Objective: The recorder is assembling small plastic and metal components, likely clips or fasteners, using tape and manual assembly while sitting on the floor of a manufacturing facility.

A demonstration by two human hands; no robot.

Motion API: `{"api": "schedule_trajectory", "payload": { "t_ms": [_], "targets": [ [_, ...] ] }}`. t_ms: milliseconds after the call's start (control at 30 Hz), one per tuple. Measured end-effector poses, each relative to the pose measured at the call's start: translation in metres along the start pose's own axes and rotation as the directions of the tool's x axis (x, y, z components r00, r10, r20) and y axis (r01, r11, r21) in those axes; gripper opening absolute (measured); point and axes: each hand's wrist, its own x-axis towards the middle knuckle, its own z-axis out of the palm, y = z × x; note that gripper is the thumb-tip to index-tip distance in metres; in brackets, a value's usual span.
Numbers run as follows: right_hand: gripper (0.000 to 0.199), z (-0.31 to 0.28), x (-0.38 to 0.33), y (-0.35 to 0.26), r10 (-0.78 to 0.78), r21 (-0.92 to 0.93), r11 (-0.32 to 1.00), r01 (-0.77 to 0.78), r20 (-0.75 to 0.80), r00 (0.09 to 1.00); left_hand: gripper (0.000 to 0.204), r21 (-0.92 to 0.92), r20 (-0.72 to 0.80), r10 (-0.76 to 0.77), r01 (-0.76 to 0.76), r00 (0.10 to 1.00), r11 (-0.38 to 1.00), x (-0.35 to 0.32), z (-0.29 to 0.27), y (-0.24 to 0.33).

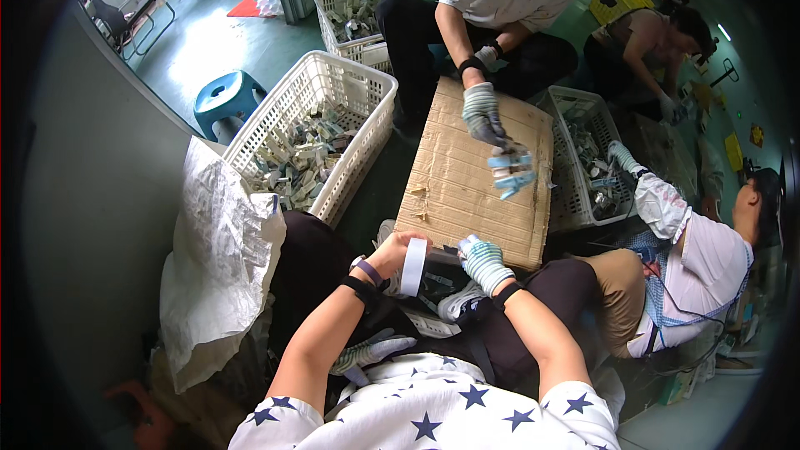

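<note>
My left hand (398,253) is bare, its fingers curled around a wide white band (412,267) that looks like a roll of tape. Across a small gap, my right hand (485,264) wears a striped knit glove. Its fingers are pinched together at the near edge of a flattened cardboard box (467,150); whatever they hold is too small to tell. Another striped glove (372,353) lies in my lap, off the hand. Below my hands, some dark pieces (439,283) show beside a shoe.
Opposite, a co-worker's gloved hand (482,114) holds several blue and white pieces (512,171) over the cardboard. White crates (363,168) of small parts stand left and right (569,221). A white sack (218,258) and a blue stool (223,96) are leftward. Another co-worker (704,258) sits at right.
</note>
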Motion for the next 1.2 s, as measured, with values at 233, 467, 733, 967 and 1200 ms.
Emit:
{"api": "schedule_trajectory", "payload": {
  "t_ms": [233,467,733,967,1200],
  "targets": [
    [0.038,-0.014,0.0,0.021,0.117,0.568,0.81,-0.145,0.087,0.989,0.01,0.084,-0.086,-0.014,0.021,0.996,0.996,0.017,-0.006,-0.029],
    [0.032,-0.078,0.017,0.092,0.211,0.344,0.931,-0.121,-0.239,0.948,0.01,0.07,-0.078,-0.062,0.068,0.995,0.995,0.03,-0.002,-0.035],
    [0.034,-0.195,0.09,0.083,0.269,-0.094,0.959,-0.267,0.007,0.963,0.013,0.005,-0.139,-0.078,0.08,0.987,0.997,0.025,-0.014,-0.041],
    [0.027,-0.074,0.112,0.061,0.603,0.945,0.323,-0.05,-0.164,0.781,0.014,-0.023,-0.121,-0.131,0.129,0.984,0.991,0.032,-0.013,-0.045],
    [0.036,-0.066,0.115,0.015,0.82,0.993,-0.118,-0.011,0.104,0.563,0.012,-0.109,-0.119,-0.165,0.152,0.979,0.982,0.031,-0.008,-0.037]
  ]
}}
